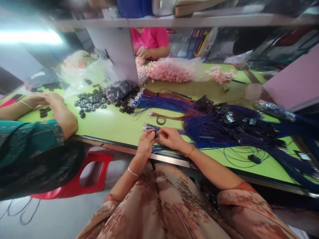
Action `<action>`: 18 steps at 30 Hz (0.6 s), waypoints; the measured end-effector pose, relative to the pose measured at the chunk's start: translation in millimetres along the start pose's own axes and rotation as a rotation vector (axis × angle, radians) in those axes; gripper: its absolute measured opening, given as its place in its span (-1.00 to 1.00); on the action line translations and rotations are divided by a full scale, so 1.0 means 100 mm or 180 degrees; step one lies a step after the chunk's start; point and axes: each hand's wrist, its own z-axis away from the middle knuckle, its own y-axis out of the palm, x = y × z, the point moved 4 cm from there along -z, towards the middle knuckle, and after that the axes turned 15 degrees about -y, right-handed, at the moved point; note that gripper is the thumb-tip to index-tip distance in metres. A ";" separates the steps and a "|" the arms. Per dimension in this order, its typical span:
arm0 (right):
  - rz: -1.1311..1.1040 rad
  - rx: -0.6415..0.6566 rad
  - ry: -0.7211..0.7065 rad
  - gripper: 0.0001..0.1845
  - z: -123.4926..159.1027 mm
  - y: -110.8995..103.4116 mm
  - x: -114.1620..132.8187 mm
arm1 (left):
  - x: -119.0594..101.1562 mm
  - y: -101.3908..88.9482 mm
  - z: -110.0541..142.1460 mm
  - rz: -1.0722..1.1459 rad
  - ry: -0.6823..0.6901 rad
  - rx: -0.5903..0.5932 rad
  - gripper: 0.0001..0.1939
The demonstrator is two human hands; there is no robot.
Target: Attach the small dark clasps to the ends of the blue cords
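Observation:
My left hand (146, 143) pinches a small black plastic connector (156, 134) above the front edge of the green table. Close against its right side, my right hand (172, 138) is closed in a pinch; what its fingertips hold is too small to make out. Beyond my hands lie a bundle of blue wires (152, 126) with bare metal terminals, a bundle of brown wires (171, 115) and a roll of black tape (160, 120). To the right, a large heap of dark blue wires (206, 127) with black connectors spreads over the table.
Loose black connectors (91, 100) and a bag of dark parts (121, 90) lie left of centre. A co-worker's arms (59, 109) rest at the left. Across the table, another person (152, 43) sits behind a bag of pink-and-white parts (171, 70). A red stool (99, 172) stands below left.

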 end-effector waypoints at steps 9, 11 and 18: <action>-0.0051 0.0142 0.0104 -0.80 -0.14 -0.15 -0.12 | 0.01 0.02 -0.05 -0.0012 -0.0060 -0.0025 -0.66; 0.0268 0.0020 0.0323 -0.74 -0.28 -0.33 -0.30 | 0.00 0.02 -0.08 0.0045 -0.0101 -0.0005 -0.68; 0.1851 0.1041 0.1208 -0.79 -0.49 -0.43 -0.98 | 0.00 -0.01 -0.15 0.0143 -0.0153 0.0018 -0.71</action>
